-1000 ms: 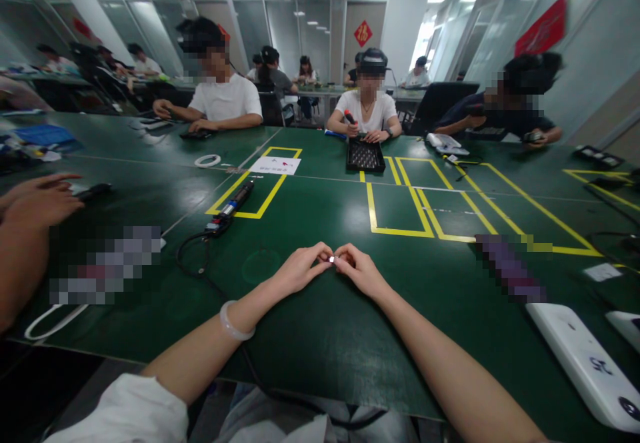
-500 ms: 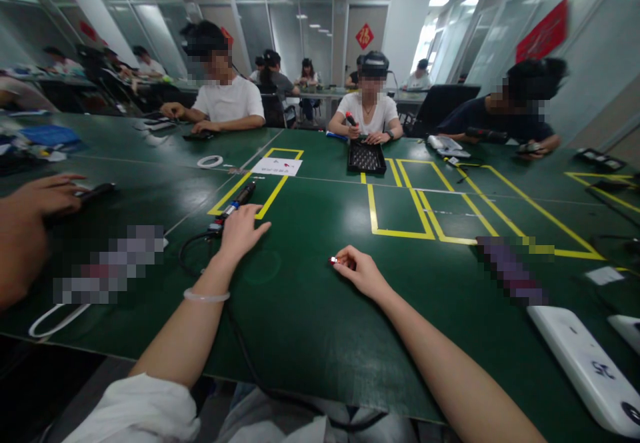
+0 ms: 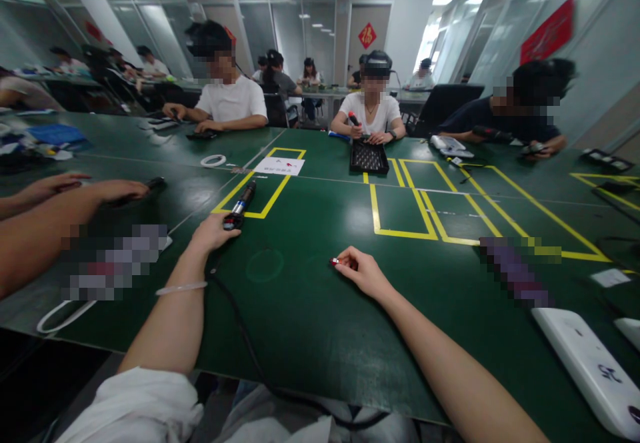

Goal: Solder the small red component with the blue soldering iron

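Note:
My left hand is closed around the rear end of a black cylindrical tool with a silver and blue band. The tool lies slanted on the green table, its far end inside a yellow tape outline; whether it touches the surface is unclear. A black cable runs from beside this wrist down to the table's near edge. Farther right, my right hand rests on the table, its fingertips pinching a small red and white piece. Most of that piece is hidden by the fingers, so its kind cannot be made out.
Yellow tape marks boxes on the green table. A paper sheet lies beyond my left hand. At right is a white power bank-like device. Across sits a person with a black tray. Another person's arm reaches in from the left.
My left hand has drawn back and left from over the tool and now grips its rear end. My right hand stays put. The neighbour's arm at left has reached farther right.

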### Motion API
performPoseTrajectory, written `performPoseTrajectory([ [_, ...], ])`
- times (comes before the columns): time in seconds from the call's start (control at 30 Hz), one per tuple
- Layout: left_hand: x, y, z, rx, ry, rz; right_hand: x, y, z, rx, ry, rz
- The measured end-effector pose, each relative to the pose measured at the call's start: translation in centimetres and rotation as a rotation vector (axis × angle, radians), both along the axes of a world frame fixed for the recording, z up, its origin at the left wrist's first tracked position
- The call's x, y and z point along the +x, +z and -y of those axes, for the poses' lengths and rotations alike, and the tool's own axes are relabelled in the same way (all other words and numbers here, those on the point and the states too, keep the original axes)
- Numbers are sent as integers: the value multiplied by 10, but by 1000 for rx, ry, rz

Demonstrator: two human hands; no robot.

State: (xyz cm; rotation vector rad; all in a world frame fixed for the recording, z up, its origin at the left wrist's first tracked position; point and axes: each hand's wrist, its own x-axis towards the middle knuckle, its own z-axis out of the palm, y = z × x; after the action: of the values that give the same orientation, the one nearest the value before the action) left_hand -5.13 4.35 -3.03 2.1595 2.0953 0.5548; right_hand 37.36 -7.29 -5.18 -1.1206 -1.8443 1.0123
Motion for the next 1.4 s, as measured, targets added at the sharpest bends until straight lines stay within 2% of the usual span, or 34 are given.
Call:
performPoseTrajectory([
  [0.1,20,1,6,-96,67,-98,0,-2,-1,5,2,6],
  [0.27,65,3,17,-88,2,-125,0,-5,-2,15,1,14],
  [0.57,164,12,58,-57,-282,-105,-2,-1,-1,33,-23,-16],
  [0.73,203,10,80,-44,-439,-35,-1,-2,-2,66,-67,-4],
  [0.87,220,6,93,-37,-539,15,-1,-7,-5,88,-94,59],
  [1.03,231,10,104,-33,-639,22,-2,-9,-6,119,-98,198],
  [1.4,234,9,108,-7,-620,-74,-3,-5,-3,97,-13,59],
])
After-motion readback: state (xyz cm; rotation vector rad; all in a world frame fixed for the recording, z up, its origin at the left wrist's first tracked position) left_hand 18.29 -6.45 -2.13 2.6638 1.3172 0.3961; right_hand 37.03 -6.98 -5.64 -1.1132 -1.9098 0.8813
